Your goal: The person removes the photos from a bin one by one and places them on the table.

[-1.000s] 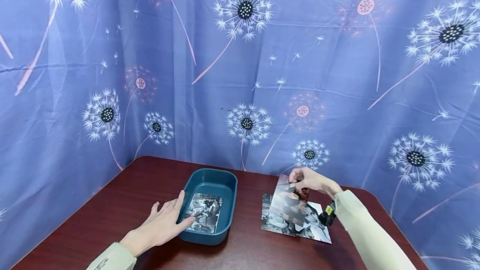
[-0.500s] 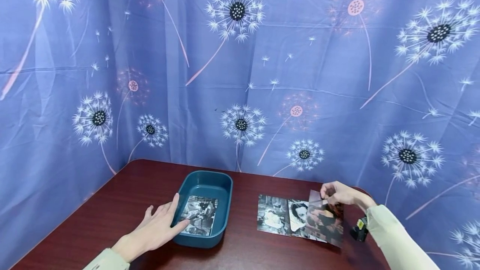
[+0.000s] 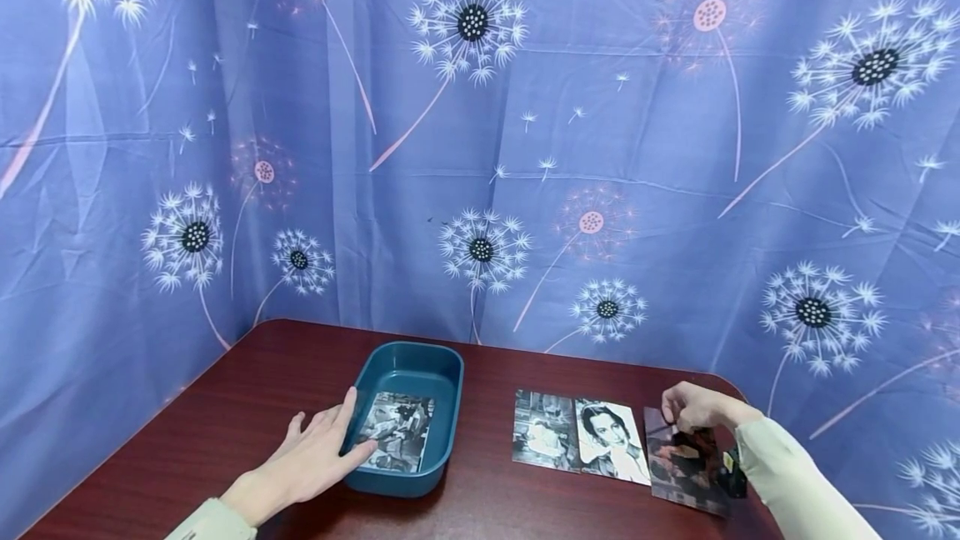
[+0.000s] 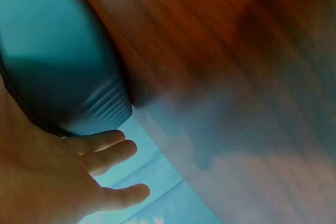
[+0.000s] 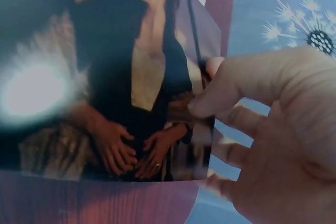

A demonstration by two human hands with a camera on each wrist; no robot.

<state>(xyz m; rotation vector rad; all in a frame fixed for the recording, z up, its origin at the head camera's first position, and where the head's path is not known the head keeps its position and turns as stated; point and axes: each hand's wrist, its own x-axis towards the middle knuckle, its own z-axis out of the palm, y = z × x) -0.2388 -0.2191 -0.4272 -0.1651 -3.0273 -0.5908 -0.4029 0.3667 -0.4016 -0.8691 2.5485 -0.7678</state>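
Observation:
My right hand (image 3: 699, 407) pinches a colour photo (image 3: 678, 477) by its upper edge, low over the right side of the table. In the right wrist view the thumb lies on the face of the colour photo (image 5: 110, 108), which shows two embracing figures, with glare at its left. Left of it two black-and-white photos lie side by side: a portrait (image 3: 611, 440) and a darker scene print (image 3: 543, 432). My left hand (image 3: 307, 461), fingers extended, rests at the near left rim of a teal plastic basin (image 3: 459, 407). Inside the basin lies another black-and-white photo (image 3: 397, 432).
The dark red wooden table (image 3: 300, 373) has a rounded back corner on either side. Behind it and along the left hangs a blue curtain (image 3: 420, 257) printed with dandelions. A small black device with a yellow mark (image 3: 731, 469) sits at my right wrist.
My right hand has carried the colour photo rightward and down, off the black-and-white prints it overlapped, uncovering the portrait. My left hand has stayed at the basin; the head view has shifted slightly.

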